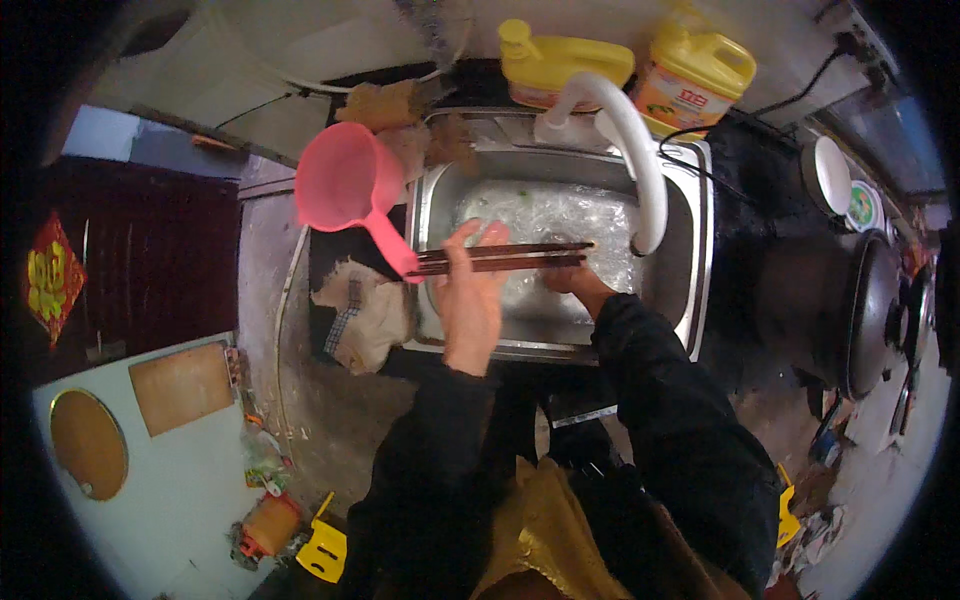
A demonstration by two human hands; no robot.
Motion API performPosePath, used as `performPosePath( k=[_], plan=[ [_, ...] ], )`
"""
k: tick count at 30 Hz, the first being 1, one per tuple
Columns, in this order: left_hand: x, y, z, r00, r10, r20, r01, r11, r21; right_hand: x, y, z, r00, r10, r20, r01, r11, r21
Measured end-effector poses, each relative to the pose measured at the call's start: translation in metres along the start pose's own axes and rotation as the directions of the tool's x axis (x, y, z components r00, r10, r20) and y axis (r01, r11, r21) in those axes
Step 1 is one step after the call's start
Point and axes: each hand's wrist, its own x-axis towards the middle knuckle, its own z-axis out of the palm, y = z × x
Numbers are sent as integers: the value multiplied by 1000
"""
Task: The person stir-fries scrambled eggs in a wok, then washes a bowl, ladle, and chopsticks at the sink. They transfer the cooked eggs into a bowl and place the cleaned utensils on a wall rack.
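Note:
Several dark brown chopsticks (525,259) lie crosswise over a stainless steel sink (701,285). My left hand (472,300) grips them near their left part, with its thumb across them. At their right ends is my right hand (574,280), low over the basin, its fingers partly hidden; whether it holds anything cannot be made out. The basin floor looks wet and shiny, with a small green scrap (523,193) on it. A pink plastic water dipper (386,240) sits at the sink's left, its handle end close to the chopsticks' left ends.
A white curved faucet (651,172) arches over the sink's right side. Behind stand two yellow detergent jugs (577,64) (694,79). A beige cloth (375,315) lies left of the sink. A dark lidded pot (862,315) and white bowl (829,176) are at right.

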Motion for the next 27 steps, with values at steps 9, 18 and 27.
performPosePath(
  k=[9,18,27],
  plan=[
    [-19,7,6,992,-11,123,0,996,85,12,-42,-125,993,-81,91,54,963,264],
    [-13,25,11,997,14,78,-2,988,-152,14,-55,-139,742,222,633,-272,962,-20],
    [-17,29,25,998,67,5,-66,990,-125,14,-53,-144,713,265,649,-342,940,-8]
  ],
)
